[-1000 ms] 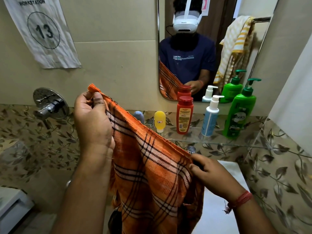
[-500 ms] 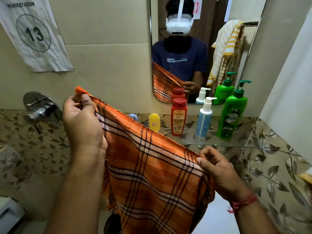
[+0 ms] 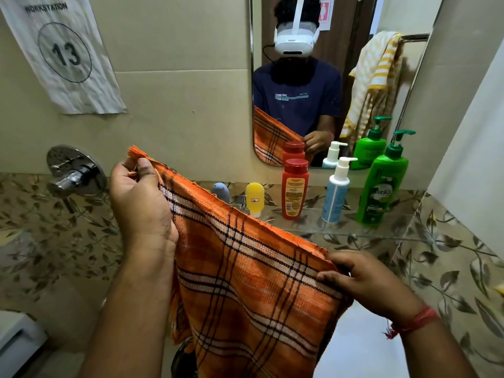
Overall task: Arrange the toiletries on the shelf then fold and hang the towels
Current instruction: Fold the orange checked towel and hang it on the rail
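towel (image 3: 245, 282) orange plaid, fringed, hanging spread | left hand (image 3: 141, 203) pinches top corner | right hand (image 3: 362, 282) pinches other corner

Orange towel (image 3: 245, 282) bottom cut off by frame edge, grey-blue item (image 3: 221, 190) half hidden behind it (unidentifiable)

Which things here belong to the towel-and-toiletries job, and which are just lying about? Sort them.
Part of the job:
- orange towel, held by left hand and right hand
- glass shelf
- red bottle
- yellow bottle
- white pump bottle
- green pump bottle
- striped towel, seen in the mirror

Just there:
- tap
- paper sign
- mirror
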